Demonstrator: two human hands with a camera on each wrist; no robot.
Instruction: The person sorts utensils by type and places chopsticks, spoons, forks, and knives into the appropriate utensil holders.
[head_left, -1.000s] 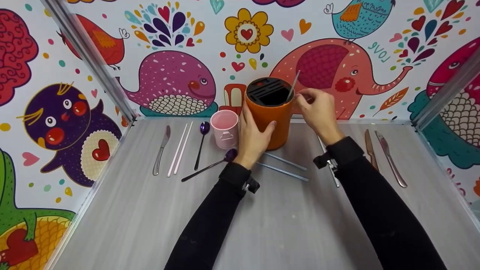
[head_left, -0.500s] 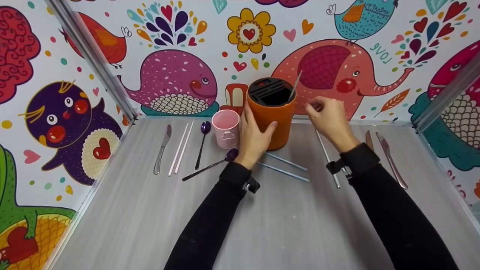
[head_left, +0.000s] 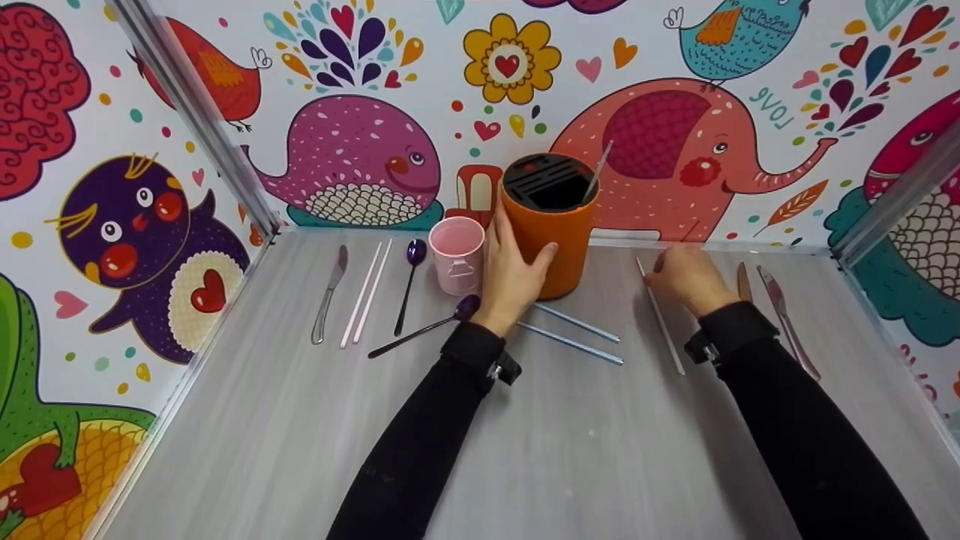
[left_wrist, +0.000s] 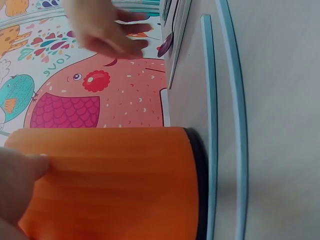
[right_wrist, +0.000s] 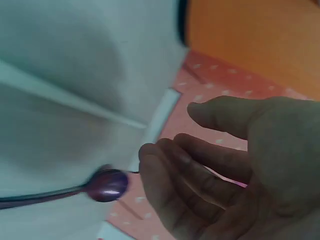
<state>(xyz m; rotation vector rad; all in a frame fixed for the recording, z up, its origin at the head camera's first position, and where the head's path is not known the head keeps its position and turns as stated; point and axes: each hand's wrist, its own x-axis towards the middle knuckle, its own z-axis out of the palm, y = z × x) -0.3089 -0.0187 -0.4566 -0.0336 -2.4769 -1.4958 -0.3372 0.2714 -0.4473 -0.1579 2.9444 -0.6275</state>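
My left hand (head_left: 514, 289) grips the orange utensil holder (head_left: 559, 251) from its left side, fingers and thumb spread around the wall. The holder stands upright with a black slotted top (head_left: 544, 180), and one pale chopstick (head_left: 602, 169) leans out at its right. My right hand (head_left: 690, 277), holding nothing, is over the table to the holder's right, fingers loosely bent with a gap to the thumb. Beside it lies a single pale chopstick (head_left: 661, 322). A purple spoon (right_wrist: 107, 185) shows close to the fingertips in the right wrist view; in the head view it is hidden.
Touching distance left of my left hand is a pink cup (head_left: 457, 259). Two blue chopsticks (head_left: 574, 341) lie before the holder. Farther left are purple spoons (head_left: 416, 255), pink chopsticks (head_left: 364, 300) and a knife (head_left: 330, 296). Two knives (head_left: 787, 319) lie far right. A patterned wall (head_left: 360, 157) backs the table.
My right hand has left the chopstick in the holder and moved right and down toward the table. My left hand has stayed on the holder.
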